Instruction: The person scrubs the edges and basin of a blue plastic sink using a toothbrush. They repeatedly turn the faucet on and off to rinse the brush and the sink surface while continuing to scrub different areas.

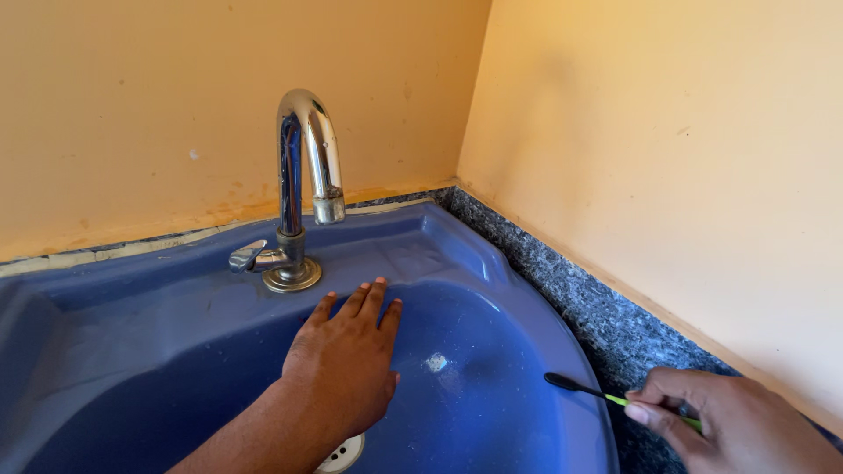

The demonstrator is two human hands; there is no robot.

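My left hand (pixel 347 360) lies flat, fingers together and stretched out, on the inner back wall of a blue sink (pixel 492 263), just below the chrome tap (pixel 303 175). It holds nothing. My right hand (pixel 733 421) is at the lower right, over the sink's right rim, pinching a toothbrush (pixel 584 389) with a green handle and a dark head. The brush head points left toward the basin and hovers above the rim.
A metal drain (pixel 344 452) shows at the basin bottom, partly under my left wrist. A pale spot (pixel 435 362) marks the basin wall. A speckled grey stone counter (pixel 597 316) borders the sink on the right, with orange walls behind meeting in a corner.
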